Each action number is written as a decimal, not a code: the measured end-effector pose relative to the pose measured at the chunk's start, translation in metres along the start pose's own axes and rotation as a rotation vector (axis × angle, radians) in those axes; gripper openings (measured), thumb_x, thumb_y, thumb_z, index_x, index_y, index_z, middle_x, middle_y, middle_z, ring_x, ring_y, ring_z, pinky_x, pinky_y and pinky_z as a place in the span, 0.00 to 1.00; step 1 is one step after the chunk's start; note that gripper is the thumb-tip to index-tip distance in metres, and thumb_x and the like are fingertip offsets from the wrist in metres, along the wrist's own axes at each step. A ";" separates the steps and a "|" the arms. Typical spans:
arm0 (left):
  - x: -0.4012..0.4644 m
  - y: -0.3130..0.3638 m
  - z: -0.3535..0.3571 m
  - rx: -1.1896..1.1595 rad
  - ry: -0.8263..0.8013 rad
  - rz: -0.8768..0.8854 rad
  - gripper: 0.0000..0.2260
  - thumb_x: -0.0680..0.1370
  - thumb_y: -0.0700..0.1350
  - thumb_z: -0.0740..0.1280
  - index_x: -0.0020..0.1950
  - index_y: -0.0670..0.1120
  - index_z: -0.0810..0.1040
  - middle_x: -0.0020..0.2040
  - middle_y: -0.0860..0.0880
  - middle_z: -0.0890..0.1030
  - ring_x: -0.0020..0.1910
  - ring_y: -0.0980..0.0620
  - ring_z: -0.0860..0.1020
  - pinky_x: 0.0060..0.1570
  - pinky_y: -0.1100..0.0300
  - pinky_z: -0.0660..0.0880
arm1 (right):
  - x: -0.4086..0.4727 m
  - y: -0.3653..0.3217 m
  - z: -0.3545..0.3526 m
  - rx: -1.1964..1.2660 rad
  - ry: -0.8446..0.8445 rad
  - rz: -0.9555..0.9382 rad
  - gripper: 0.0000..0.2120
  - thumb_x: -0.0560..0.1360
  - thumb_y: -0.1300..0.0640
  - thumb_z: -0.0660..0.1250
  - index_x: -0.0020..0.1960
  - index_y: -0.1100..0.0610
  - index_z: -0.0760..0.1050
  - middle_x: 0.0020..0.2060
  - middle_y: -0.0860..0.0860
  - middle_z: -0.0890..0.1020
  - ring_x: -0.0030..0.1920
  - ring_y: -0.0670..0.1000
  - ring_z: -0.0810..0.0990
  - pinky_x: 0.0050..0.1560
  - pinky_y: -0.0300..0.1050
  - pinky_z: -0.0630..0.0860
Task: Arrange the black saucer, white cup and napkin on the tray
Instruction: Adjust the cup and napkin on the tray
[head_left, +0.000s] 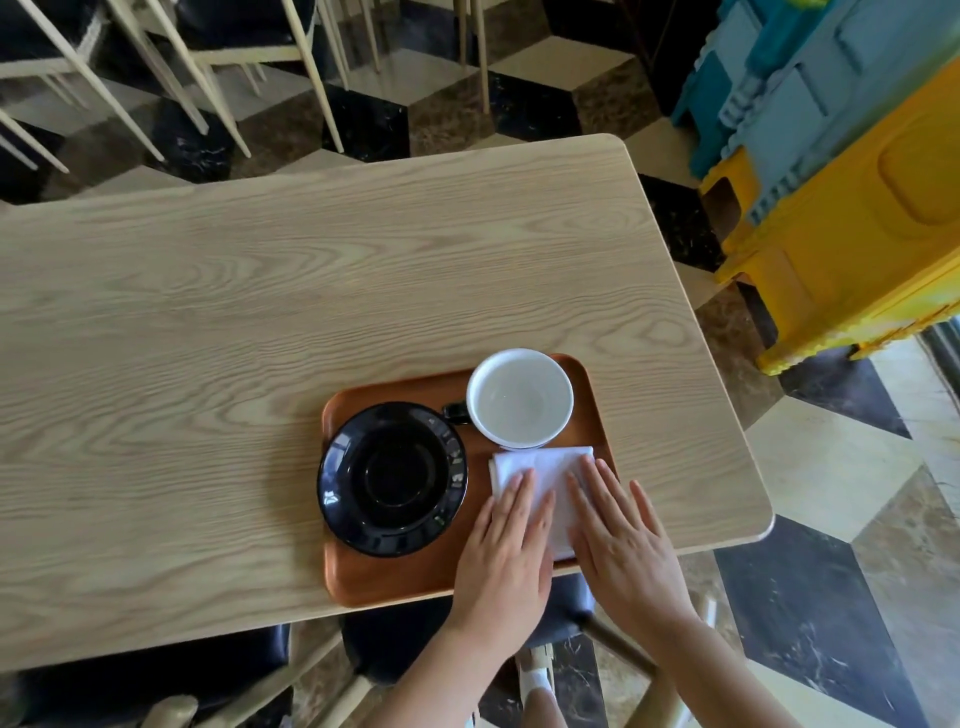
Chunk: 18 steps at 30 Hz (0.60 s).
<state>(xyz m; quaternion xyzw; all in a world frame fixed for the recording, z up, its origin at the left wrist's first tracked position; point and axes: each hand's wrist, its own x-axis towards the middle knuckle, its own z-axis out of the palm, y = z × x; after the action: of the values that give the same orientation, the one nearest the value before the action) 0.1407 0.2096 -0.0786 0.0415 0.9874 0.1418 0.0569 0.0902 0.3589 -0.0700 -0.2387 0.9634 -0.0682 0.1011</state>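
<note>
You get soft daylight on the table (260, 291). The shiny black saucer (392, 478) shows small white glints. The edges bend and curve, and the far chairs (156, 62) look blurry.

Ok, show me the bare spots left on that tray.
Tray: one bare strip along its near edge, below the black saucer, left of the left hand. Its right half is crowded: white cup, napkin, right hand too.
</note>
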 end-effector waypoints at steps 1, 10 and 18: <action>-0.002 -0.003 -0.001 0.005 -0.001 0.003 0.21 0.77 0.48 0.54 0.69 0.46 0.69 0.73 0.42 0.65 0.72 0.46 0.61 0.67 0.49 0.67 | 0.000 -0.003 0.001 -0.002 0.002 -0.002 0.27 0.80 0.50 0.36 0.72 0.59 0.58 0.72 0.56 0.64 0.73 0.51 0.52 0.72 0.49 0.49; -0.012 -0.017 -0.006 0.040 -0.007 0.011 0.22 0.79 0.49 0.52 0.72 0.46 0.64 0.75 0.43 0.61 0.74 0.47 0.56 0.69 0.50 0.62 | 0.000 -0.020 0.008 -0.021 0.042 -0.026 0.24 0.79 0.52 0.42 0.72 0.60 0.58 0.72 0.56 0.61 0.74 0.49 0.45 0.72 0.49 0.47; -0.010 -0.013 -0.014 0.083 -0.054 0.002 0.20 0.77 0.50 0.54 0.67 0.45 0.71 0.72 0.42 0.66 0.72 0.45 0.62 0.67 0.49 0.66 | 0.002 -0.020 -0.003 -0.049 0.041 -0.046 0.25 0.73 0.52 0.52 0.68 0.59 0.66 0.68 0.57 0.70 0.69 0.55 0.67 0.71 0.49 0.53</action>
<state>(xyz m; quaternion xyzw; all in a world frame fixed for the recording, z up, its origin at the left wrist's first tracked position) 0.1484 0.1924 -0.0678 0.0486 0.9905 0.0996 0.0816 0.0971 0.3405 -0.0634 -0.2618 0.9609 -0.0519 0.0741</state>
